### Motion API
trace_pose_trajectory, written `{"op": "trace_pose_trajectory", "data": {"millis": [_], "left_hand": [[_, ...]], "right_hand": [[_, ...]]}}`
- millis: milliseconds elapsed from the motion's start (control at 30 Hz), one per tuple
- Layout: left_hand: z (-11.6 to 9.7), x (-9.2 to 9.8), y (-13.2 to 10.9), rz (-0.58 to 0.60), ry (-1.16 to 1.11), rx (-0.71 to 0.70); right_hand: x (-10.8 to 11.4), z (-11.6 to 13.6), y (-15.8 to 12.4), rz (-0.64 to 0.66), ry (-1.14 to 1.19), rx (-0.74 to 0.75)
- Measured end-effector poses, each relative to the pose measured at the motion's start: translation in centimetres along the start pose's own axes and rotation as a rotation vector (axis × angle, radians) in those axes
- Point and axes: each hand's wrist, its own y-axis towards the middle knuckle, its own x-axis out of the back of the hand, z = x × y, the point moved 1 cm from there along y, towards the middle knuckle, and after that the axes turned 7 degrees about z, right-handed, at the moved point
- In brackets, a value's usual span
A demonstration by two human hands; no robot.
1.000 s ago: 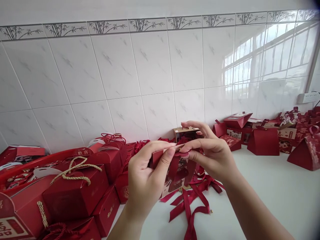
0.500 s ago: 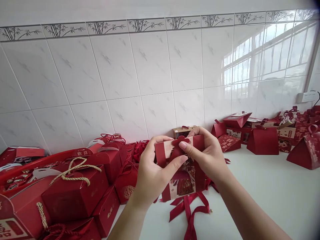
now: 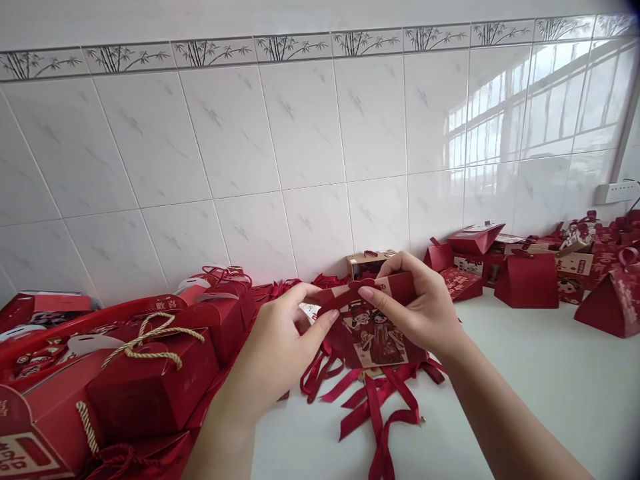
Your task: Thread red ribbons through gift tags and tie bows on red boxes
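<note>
Both hands hold up a small red gift box (image 3: 380,333) with a cream-framed print of figures in red robes on its front. My left hand (image 3: 285,337) grips its upper left edge, the thumb on the near face and the fingers behind. On the upper right, my right hand (image 3: 423,310) pinches the top, its thumb pressed near a rounded red flap at the middle of the upper edge. The fingers behind the box are partly hidden. Dark red ribbons (image 3: 383,427) lie on the white table (image 3: 525,387) below and behind it.
Red boxes (image 3: 155,380) with gold cord crowd the left, beside a red tray (image 3: 125,311). Several finished-looking red boxes (image 3: 527,280) stand on the right. A small tan box (image 3: 357,267) sits against the tiled wall (image 3: 310,133), behind the hands.
My left hand has slid left and down along the box's edge. The box is tilted differently, so its printed figures show more fully. My right hand still holds the top.
</note>
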Motion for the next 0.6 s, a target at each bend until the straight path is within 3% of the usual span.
{"op": "trace_pose_trajectory", "data": {"millis": [200,300,433,600], "left_hand": [[-0.4,0.7,-0.4,-0.143,0.154,-0.041],[-0.8,1.8,-0.6,-0.109,0.116,-0.152],[-0.7,3.6,-1.0,-0.084,0.069,-0.323],[-0.5,4.1,-1.5,-0.279,-0.187,-0.232]], "right_hand": [[-0.2,-0.1,0.0,-0.043,0.016,-0.046],[0.4,-0.2,0.1,-0.029,0.007,-0.037],[1.5,-0.3,0.1,0.046,0.006,-0.047],[1.8,0.0,-0.3,0.232,0.116,-0.076]]}}
